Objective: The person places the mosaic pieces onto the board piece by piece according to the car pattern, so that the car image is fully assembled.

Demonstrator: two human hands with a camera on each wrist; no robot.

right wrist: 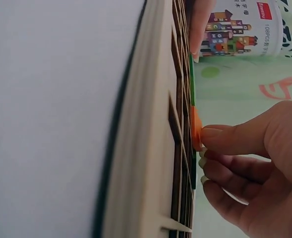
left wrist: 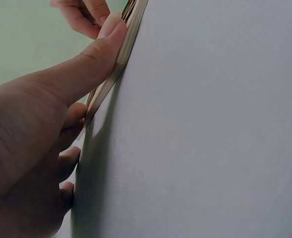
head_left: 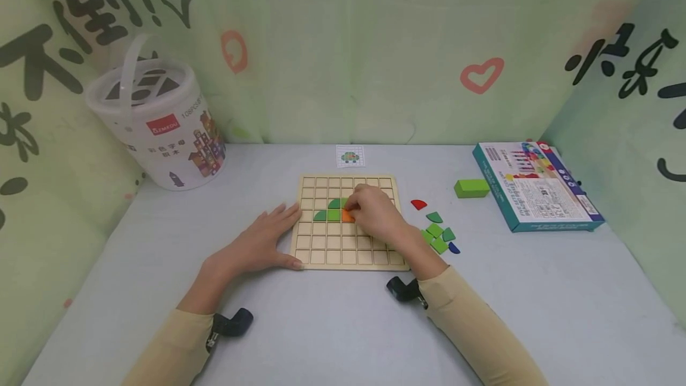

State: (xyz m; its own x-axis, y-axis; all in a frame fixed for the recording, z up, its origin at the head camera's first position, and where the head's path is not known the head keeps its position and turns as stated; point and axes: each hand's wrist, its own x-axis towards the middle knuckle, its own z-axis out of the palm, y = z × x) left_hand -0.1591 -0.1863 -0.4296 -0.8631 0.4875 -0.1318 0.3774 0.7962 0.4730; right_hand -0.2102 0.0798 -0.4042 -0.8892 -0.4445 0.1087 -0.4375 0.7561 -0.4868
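orange piece (head_left: 347, 215) on grid board (head_left: 348, 260), beside green tile (head_left: 333, 215) | right hand (head_left: 376, 212): curled fingertips and thumb pinch it | left hand (head_left: 259, 242): fingers extended, spread, touching board's left edge | loose green squares (head_left: 435, 230) right of board

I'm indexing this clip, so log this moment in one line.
left hand: touches grid board | right hand: holds orange piece at board | loose pieces: right of board

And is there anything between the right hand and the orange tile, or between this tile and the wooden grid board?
Nothing visible. The right hand touches the orange tile, right at the wooden grid board; whether it lies fully flat is unclear.
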